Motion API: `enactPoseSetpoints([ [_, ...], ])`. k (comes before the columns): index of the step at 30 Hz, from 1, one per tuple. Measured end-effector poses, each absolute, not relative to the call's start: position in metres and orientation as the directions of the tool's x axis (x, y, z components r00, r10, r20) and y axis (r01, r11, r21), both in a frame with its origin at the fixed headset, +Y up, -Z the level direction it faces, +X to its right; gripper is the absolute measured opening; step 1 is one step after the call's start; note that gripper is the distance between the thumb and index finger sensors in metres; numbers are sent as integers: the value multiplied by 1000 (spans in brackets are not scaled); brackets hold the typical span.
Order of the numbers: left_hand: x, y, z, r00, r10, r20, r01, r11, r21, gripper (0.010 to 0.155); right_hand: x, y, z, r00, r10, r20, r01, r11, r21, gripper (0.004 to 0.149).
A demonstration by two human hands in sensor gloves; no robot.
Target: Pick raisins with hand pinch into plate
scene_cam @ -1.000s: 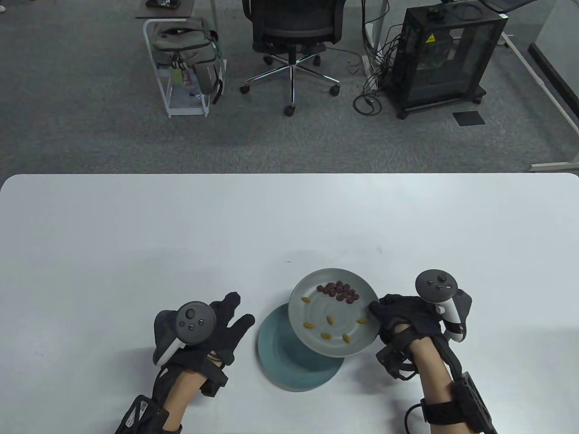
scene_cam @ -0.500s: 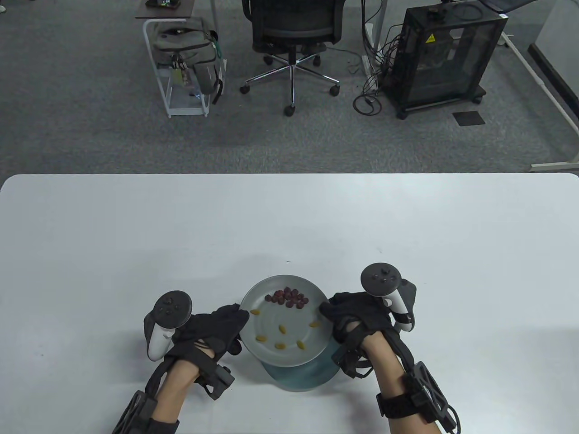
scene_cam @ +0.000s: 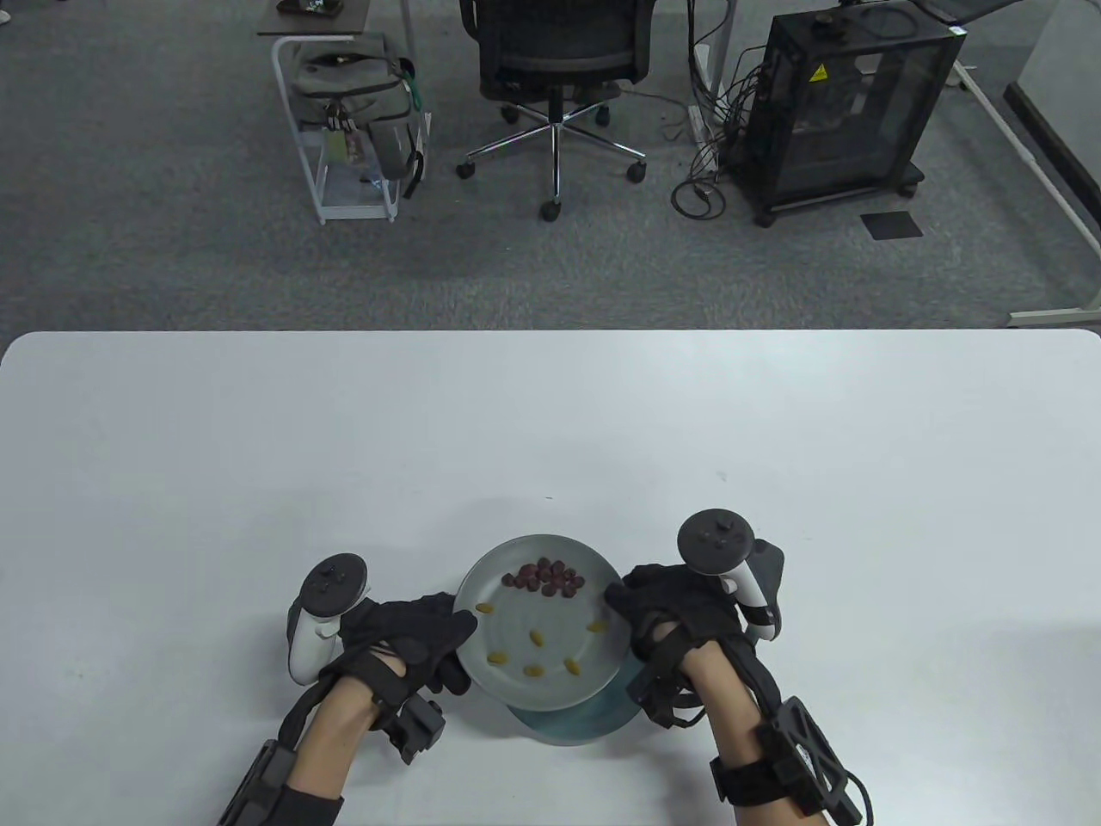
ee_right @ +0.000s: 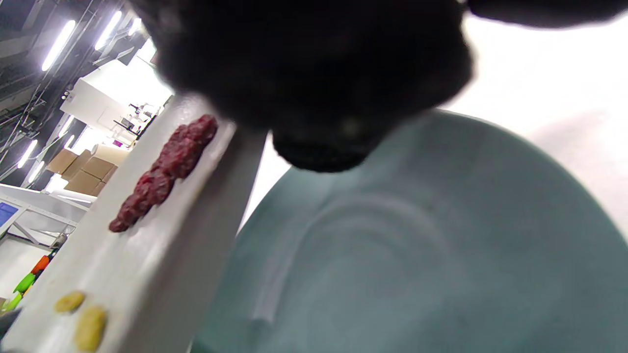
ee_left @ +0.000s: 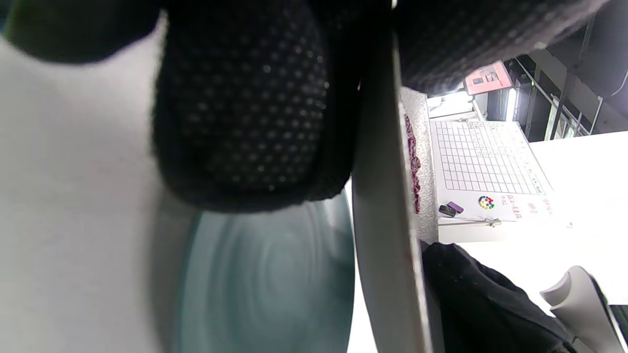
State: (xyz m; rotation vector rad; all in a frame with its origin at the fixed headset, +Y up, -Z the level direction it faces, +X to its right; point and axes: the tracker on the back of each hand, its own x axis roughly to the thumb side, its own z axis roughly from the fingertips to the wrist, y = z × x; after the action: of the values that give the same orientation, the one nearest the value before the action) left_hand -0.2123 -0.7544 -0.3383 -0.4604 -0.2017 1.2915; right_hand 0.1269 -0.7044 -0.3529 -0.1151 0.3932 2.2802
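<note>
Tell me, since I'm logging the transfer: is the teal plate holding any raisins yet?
No: in the right wrist view the teal plate shows a bare surface, while the raisins lie on the grey plate.

We see a wide, pale surface [scene_cam: 258, 447] with rounded far corners filling the lower half of the table view. Directly on it, near the front edge, lies a teal plate [scene_cam: 572, 723], mostly covered from above by a grey plate [scene_cam: 550, 619] held over it; both wrist views show a gap between the two plates.
</note>
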Motion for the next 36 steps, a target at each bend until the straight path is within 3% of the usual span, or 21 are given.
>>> enactPoseSetpoints([
  [12,-214,-755,-338,294,949,-110,-888,229,-399,55,126,-703,-346,-702,689,-181,-712,-685,151,49],
  [16,-219,-755,-339,299,947,-117,-900,239,-365,54,128,-687,-337,-751,656,-75,-659,-752,8,56],
  [18,-221,-756,-340,301,946,-121,-902,241,-358,54,124,-680,-332,-764,645,1,-644,-764,-30,53],
  [29,-222,-755,-340,327,938,-119,-899,269,-346,54,69,-661,-309,-910,280,305,-321,-943,-93,46],
  [32,-222,-755,-339,330,936,-119,-898,273,-344,54,57,-663,-307,-932,164,323,-212,-970,-121,46],
  [36,-222,-755,-339,327,937,-120,-900,271,-343,54,51,-667,-308,-931,133,339,-179,-978,-108,47],
])
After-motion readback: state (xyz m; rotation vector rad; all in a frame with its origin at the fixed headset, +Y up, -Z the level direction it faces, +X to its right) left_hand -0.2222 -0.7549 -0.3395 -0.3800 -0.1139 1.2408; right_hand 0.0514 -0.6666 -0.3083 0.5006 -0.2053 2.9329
